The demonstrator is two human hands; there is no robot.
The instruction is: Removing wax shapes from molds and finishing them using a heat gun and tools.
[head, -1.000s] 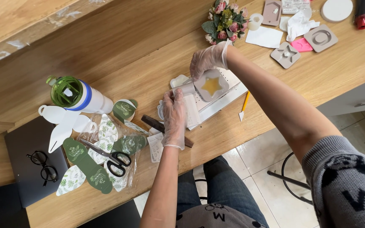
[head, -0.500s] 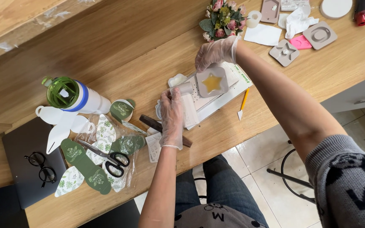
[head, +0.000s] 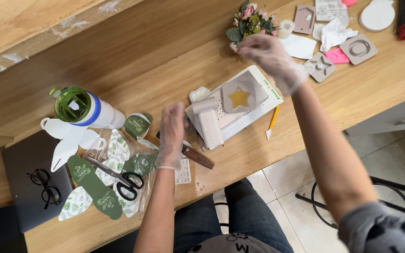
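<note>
A grey square mould (head: 238, 96) with a yellow star-shaped filling sits on top of a white board (head: 258, 108) near the middle of the wooden counter (head: 165, 56), tilted a little against the counter's front edge. The star looks glossy and amber-yellow, sunk into the pale grey block, which has rounded corners. Neither hand touches it. The left hand (head: 171, 136), in a thin clear glove, hangs just left of the board with its fingers loosely spread and empty, above a wooden-handled tool (head: 197, 156) that lies close to the front edge. The right hand (head: 270, 56), also gloved and a bit blurred, is raised beyond the board toward the back of the counter, next to a small bunch of flowers (head: 249, 22); its fingers are loosely curled and I cannot tell whether they hold anything. Two white blocks (head: 209, 122) rest on the board's left end, and a yellow pencil (head: 272, 122) lies off its right corner by the front edge. Further left lie black-handled scissors (head: 120, 175) on green and white leaf-print paper tags (head: 94, 187), a bottle with a green lid (head: 83, 107), and black glasses (head: 43, 187) on a dark laptop (head: 19, 164). More grey moulds (head: 358, 48) are scattered at the far right corner.
</note>
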